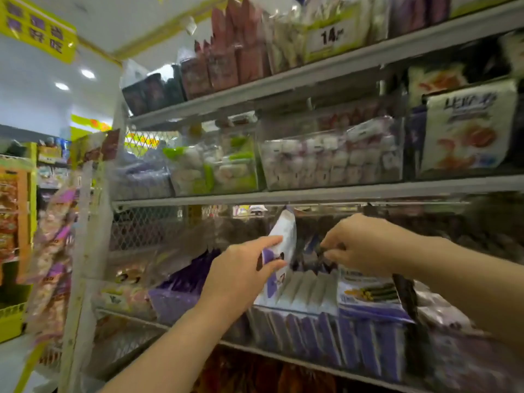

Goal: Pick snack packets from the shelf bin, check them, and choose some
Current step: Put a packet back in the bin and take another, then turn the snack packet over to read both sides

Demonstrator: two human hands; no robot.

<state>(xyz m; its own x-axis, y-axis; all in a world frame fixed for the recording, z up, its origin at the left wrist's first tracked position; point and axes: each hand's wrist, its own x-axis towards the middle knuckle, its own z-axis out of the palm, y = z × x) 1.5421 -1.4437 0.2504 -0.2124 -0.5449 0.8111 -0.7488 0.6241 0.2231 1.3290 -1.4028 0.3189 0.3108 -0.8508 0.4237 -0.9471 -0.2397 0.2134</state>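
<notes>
At the far left, off the end of the shelving, hanging packets (54,251) dangle on a strip, blurred. On the lower shelf (283,353), towards its left end, a block of purple packets (181,290) stands on edge.

Next comes the left hand (241,276), reaching in from below. Its thumb and fingers are clamped on the lower half of a white-and-purple packet (283,231), which it holds upright and clear of the shelf bin (297,311), its top near the underside of the shelf above. Below it a row of pale packets (306,290) stands on edge in the bin.

Right of the lifted packet, the right hand (360,245) hangs over the back of the bin with its fingers curled. Fingertips and thumb meet on the top edge of a dark packet (321,252), which looks pinched, though blur makes this less than sure. Under the wrist lies a seaweed-roll packet (368,296), face up, towards the bin's right side.

The step in hand looks like picking: one packet is already out and a second is being taken. The next move calls for a straight upward draw with the right hand so that the neighbouring packets are not dragged out with it. Then both packets need turning face-on to be checked. The first one wants a firm grip meanwhile, since the film is likely slippery
</notes>
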